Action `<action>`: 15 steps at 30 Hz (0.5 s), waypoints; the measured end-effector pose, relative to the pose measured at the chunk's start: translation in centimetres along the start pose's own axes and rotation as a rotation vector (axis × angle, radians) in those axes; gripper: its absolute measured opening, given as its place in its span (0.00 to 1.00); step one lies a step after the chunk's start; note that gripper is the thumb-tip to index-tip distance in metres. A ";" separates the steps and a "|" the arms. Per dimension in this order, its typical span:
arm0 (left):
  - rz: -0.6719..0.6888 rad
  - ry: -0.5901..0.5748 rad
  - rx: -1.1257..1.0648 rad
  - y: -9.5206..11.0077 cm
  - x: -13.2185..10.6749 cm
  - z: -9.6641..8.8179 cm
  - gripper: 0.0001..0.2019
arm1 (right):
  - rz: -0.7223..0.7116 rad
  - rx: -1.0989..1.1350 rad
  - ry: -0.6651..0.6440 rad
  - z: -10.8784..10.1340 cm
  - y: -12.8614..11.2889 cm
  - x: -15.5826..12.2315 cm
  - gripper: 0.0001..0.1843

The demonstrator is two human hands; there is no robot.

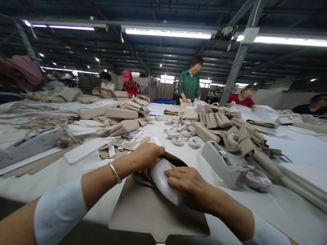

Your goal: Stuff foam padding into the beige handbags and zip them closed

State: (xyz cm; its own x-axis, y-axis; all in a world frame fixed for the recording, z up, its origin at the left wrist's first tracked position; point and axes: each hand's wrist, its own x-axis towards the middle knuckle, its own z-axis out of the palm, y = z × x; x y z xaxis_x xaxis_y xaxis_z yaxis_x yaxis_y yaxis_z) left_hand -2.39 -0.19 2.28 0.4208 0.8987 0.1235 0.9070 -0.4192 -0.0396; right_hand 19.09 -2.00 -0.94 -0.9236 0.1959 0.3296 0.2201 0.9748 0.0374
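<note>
While the left hand pinches the beige handbag, the right hand's curled fingers grip the white packet beneath them: probably light, slippery, best held mid-length.

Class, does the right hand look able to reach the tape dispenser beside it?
Probably yes: nothing visible separates the right hand from the tape dispenser, though that hand touches white padding.

The bag is plain grey-beige, and the smooth piece at its opening is white. The tabletop under it is white; right of the bag, the tape dispenser is grey. Beyond the bag, one shirt is green, one cap red.
</note>
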 end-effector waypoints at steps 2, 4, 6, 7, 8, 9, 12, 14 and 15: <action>0.040 -0.028 -0.005 0.2 0.4 -0.1 0.13 | 0.024 0.071 -0.036 -0.6 0.5 0.1 0.12; 0.049 -0.059 0.002 0.4 0.6 0.0 0.13 | 0.040 0.129 -0.064 -1.1 1.0 0.2 0.10; 0.028 -0.077 0.024 0.6 0.6 0.0 0.13 | 0.043 0.174 -0.097 -1.4 1.4 0.4 0.10; 0.013 -0.076 0.033 0.6 0.6 0.1 0.13 | 0.043 0.192 -0.113 -1.5 1.5 0.5 0.10; 0.001 -0.067 0.038 0.7 0.6 0.2 0.13 | 0.050 0.204 -0.134 -1.6 1.6 0.7 0.10; -0.007 -0.052 0.036 0.7 0.6 0.2 0.12 | 0.072 0.197 -0.157 -1.7 1.7 1.0 0.10; 0.002 -0.030 0.018 0.6 0.5 0.5 0.10 | 0.214 0.040 -0.213 -1.7 1.8 2.7 0.13; 0.046 -0.040 0.004 0.5 0.5 0.6 0.08 | 0.272 -0.101 -0.272 -1.6 2.0 4.2 0.14; 0.060 -0.048 -0.001 0.4 0.5 0.7 0.08 | 0.273 -0.145 -0.308 -1.5 2.2 5.1 0.14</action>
State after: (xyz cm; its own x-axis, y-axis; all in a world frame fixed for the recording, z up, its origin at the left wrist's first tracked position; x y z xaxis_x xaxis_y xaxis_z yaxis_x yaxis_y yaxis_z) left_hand -1.83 0.17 1.65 0.4747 0.8771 0.0736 0.8801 -0.4727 -0.0441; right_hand 15.38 0.96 2.25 -0.8713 0.4882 0.0495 0.4903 0.8622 0.1271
